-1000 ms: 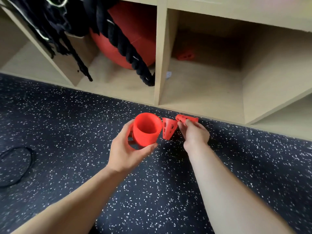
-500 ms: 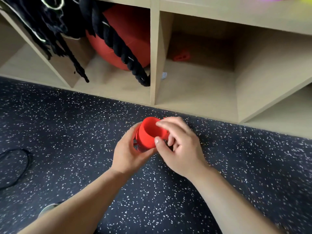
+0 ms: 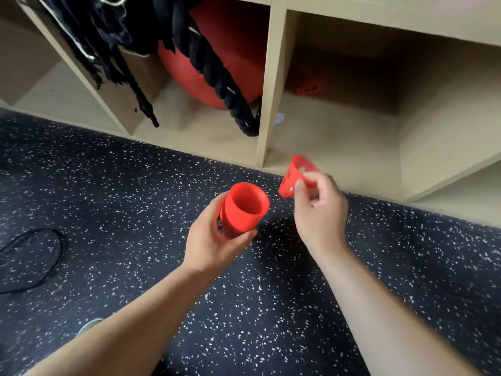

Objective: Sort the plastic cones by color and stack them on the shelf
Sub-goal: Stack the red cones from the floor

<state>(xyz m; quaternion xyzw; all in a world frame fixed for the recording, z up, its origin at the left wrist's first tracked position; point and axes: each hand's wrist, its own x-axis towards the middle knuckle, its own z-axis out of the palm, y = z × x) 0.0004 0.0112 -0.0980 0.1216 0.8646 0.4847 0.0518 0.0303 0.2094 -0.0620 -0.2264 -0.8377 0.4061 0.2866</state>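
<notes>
My left hand point(image 3: 214, 240) grips a stack of red plastic cones point(image 3: 245, 207) above the speckled floor, its wide open end turned up toward me. To its right, my right hand point(image 3: 320, 210) pinches a single red cone with holes point(image 3: 294, 175), held apart from the stack and tilted, in front of the wooden shelf point(image 3: 271, 85). Another red cone point(image 3: 309, 89) lies deep in the right-hand compartment of the shelf, in shadow.
The middle compartment holds a large red ball point(image 3: 225, 61) with a thick black rope point(image 3: 214, 66) draped over it. Black straps point(image 3: 89, 36) hang over the left divider. A black cable point(image 3: 32, 256) loops on the dark speckled floor point(image 3: 108, 185) at the left.
Half a second ago my right hand was at the mouth of the stack. It has now pulled away up and to the right with a single holed cone.
</notes>
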